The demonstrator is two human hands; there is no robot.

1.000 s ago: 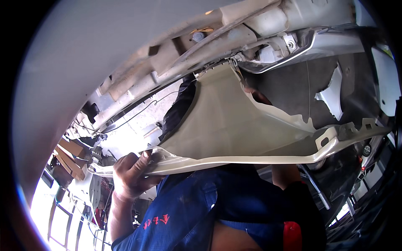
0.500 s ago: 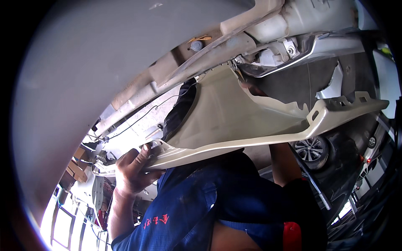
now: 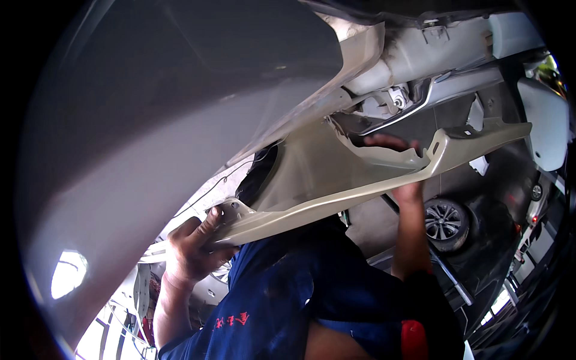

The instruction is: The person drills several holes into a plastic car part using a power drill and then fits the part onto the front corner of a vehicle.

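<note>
A beige car fender [image 3: 324, 165] lies across in front of me, with its curved inner side showing. At its left end my left hand [image 3: 195, 246] is closed on the edge, thumb on top beside a small holed tab. My right hand [image 3: 391, 143] reaches up behind the fender's right part; the panel hides its palm. Its blurred fingers show past the far edge, and its wrist comes out below the near lip. The fender's far end sits close against the car body below the headlight area.
A grey open hood [image 3: 180, 90] hangs over the upper left. White bodywork [image 3: 414, 60] and a lamp housing [image 3: 393, 99] are at the far side. A thin wire [image 3: 225, 178] runs near the fender's left. To the right stands a dark car with a spoked wheel [image 3: 446, 222].
My right hand has shifted right along the fender, its fingers now showing over the far edge. The fender's right end has moved slightly left and up. The hood covers more of the view.
</note>
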